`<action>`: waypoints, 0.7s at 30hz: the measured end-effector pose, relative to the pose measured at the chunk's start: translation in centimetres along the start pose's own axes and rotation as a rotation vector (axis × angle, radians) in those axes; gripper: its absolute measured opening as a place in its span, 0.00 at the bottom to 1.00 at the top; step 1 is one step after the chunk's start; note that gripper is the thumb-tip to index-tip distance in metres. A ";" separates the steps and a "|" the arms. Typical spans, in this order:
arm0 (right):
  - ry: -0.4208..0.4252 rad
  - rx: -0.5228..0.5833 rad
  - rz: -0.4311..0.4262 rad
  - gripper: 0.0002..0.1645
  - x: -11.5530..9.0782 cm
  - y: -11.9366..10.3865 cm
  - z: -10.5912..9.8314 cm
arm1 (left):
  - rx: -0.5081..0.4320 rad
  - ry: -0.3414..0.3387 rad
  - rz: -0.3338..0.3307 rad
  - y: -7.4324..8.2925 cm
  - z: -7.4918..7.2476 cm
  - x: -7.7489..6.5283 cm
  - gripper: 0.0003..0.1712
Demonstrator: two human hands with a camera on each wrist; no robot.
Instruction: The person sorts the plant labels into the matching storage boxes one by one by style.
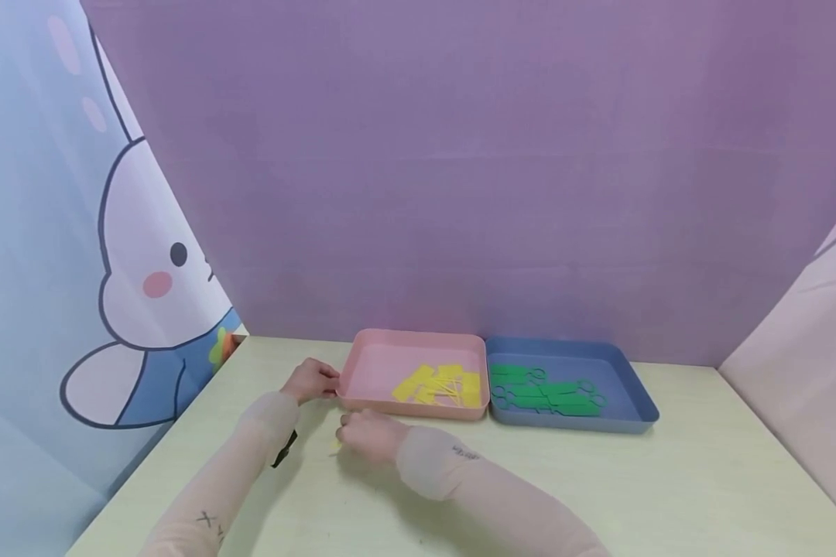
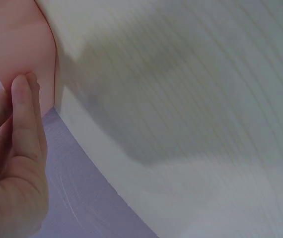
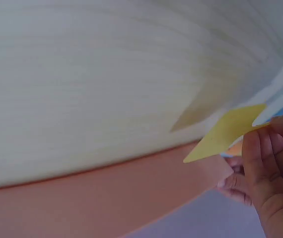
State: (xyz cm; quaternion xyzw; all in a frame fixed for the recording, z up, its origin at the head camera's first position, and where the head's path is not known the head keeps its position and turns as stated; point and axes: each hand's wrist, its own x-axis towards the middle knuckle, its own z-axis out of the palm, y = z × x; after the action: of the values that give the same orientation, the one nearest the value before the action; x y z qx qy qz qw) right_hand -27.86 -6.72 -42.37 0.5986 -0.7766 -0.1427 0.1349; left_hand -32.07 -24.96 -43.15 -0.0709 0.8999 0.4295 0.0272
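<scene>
My left hand (image 1: 312, 381) is at the left front corner of the pink tray (image 1: 418, 337), its fingers gripping the side wall near the rim. Close up in the left wrist view, the fingertips (image 2: 20, 89) lie against the tray's outer wall. My right hand (image 1: 371, 435), just in front of the tray, pinches a flat yellow tag (image 3: 226, 130) by its narrow end. The tag's broad part sticks out past the fingers, above the table. Inside the pink tray lie several yellow tags (image 1: 470, 387) with thin strips, gathered toward the right side.
A blue tray (image 1: 623, 394) adjoins the pink one on the right. Several green tags (image 1: 574, 404) with looped ends lie in it. Both trays stand on a pale wood-grain table (image 1: 704, 464), before a purple cloth backdrop (image 1: 460, 170). A printed curtain (image 1: 35, 271) hangs at the left.
</scene>
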 end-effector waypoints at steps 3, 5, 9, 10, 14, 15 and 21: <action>-0.026 0.033 0.032 0.10 -0.4 0.7 -0.6 | -0.005 0.001 0.002 0.1 0.0 0.0 0.15; -0.053 0.071 0.066 0.11 -0.6 1.3 -1.1 | -0.004 -0.001 0.000 0.1 0.0 0.0 0.15; -0.035 0.196 0.145 0.18 -0.8 2.5 -1.7 | -0.008 -0.002 -0.005 0.0 0.0 0.0 0.15; -0.022 0.230 0.168 0.18 -0.8 2.7 -1.8 | -0.008 -0.003 -0.006 -0.1 0.0 0.0 0.15; 0.013 0.360 0.242 0.17 -1.4 4.1 -2.3 | -0.013 -0.004 -0.020 -0.3 0.0 0.0 0.15; 0.018 0.383 0.255 0.16 -1.6 4.6 -2.4 | -0.014 -0.005 -0.023 -0.2 0.0 0.0 0.15; 0.075 0.531 0.334 0.14 -3.3 8.3 -2.1 | -0.020 -0.003 -0.027 0.1 0.0 -0.2 0.16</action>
State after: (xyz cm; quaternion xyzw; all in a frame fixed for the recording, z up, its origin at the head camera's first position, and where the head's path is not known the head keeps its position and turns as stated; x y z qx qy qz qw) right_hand -33.65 -1.60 -37.34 0.4821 -0.8687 0.1115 0.0240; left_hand -31.93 -24.88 -43.07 -0.0828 0.8944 0.4383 0.0335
